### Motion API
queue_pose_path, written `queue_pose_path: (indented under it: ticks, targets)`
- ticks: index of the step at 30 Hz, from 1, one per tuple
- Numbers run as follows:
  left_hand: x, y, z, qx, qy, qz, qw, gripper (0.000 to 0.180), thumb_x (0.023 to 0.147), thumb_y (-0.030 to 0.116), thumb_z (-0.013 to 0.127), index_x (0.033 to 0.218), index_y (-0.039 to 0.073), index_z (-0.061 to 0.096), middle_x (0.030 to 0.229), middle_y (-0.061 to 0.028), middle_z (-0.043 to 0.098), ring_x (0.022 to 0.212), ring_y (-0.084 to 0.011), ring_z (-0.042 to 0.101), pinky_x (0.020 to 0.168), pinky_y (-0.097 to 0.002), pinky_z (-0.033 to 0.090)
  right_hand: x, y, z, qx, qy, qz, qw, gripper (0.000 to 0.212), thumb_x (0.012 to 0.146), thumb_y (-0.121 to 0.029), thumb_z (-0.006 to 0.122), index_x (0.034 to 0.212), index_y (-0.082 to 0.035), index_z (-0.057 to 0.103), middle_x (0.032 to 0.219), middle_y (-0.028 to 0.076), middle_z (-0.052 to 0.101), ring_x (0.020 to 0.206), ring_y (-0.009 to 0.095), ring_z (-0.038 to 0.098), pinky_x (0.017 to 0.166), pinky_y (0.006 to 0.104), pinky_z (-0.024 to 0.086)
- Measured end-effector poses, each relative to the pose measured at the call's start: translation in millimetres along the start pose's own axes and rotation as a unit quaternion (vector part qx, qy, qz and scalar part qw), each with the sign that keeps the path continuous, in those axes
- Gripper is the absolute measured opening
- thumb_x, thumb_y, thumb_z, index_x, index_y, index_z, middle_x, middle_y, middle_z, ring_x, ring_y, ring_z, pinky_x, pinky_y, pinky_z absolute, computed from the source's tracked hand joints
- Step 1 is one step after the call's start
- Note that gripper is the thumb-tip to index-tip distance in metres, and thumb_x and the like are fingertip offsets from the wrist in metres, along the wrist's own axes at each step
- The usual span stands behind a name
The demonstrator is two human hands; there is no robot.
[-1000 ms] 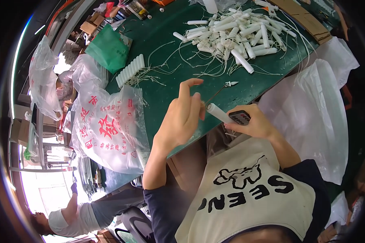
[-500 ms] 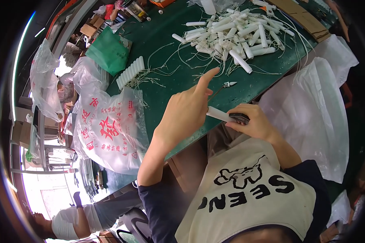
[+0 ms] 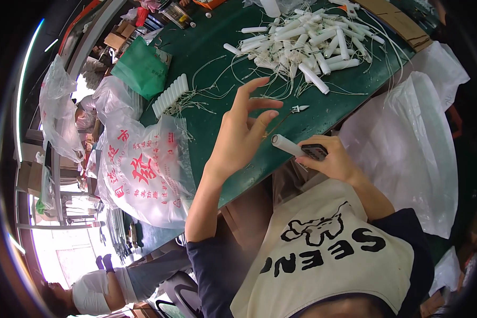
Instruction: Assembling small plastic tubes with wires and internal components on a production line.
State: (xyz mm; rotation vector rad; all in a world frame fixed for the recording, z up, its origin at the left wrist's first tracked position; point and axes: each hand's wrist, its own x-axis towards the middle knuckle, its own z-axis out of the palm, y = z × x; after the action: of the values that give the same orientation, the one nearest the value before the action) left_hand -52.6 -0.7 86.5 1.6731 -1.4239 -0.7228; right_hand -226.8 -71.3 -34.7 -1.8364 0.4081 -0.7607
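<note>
My right hand (image 3: 334, 158) is closed around a smooth white tube (image 3: 288, 146) and a small black oblong object (image 3: 315, 152), pressed together at the table's near edge. The tube's round end faces left and shows a dark rim; what the black object is, I cannot make out. My left hand (image 3: 244, 127) hovers just left of that end with fingers apart and curved, holding nothing visible. Beyond its thumb lies a thin rod with a white pointed tip (image 3: 300, 108) on the green tabletop.
A big heap of white tubes with thin wires (image 3: 307, 45) covers the far right of the table (image 3: 217, 185). A neat row of tubes (image 3: 170, 95) lies left, near a green bag (image 3: 140, 66) and a printed plastic bag (image 3: 143, 164). White sacking (image 3: 403, 153) hangs at right; a person (image 3: 98, 289) is lower left.
My left hand has drawn back left from the tube's end, and its fingers have spread. The tube's end has tipped up slightly into view, still in my right hand.
</note>
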Motion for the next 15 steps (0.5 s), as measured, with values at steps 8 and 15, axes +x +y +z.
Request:
queue_pose_path:
  ticks: [8,15]
  targets:
    - [0,-13,10,0.219,-0.025,0.106,0.970,0.037,0.084,0.004,0.053,0.119,0.006,0.042,0.090,-0.0153,0.065,0.056,-0.0227,0.061,0.054,-0.0313,0.047,-1,1,3,-0.022,-0.004,-0.026,0.999,0.030,0.068,-0.012,0.075,0.092,0.001,0.064,0.076,0.010,0.062,0.065,0.018,0.059,0.061,0.0263,0.046]
    - [3,-4,16,0.115,-0.031,0.060,0.991,0.036,0.082,0.010,0.057,0.116,0.005,0.047,0.084,-0.0114,0.064,0.049,-0.0141,0.054,0.046,-0.0273,0.041,-5,8,3,-0.005,0.031,-0.022,0.999,0.029,0.068,-0.008,0.075,0.092,0.001,0.063,0.078,0.010,0.062,0.065,0.017,0.060,0.061,0.0254,0.046]
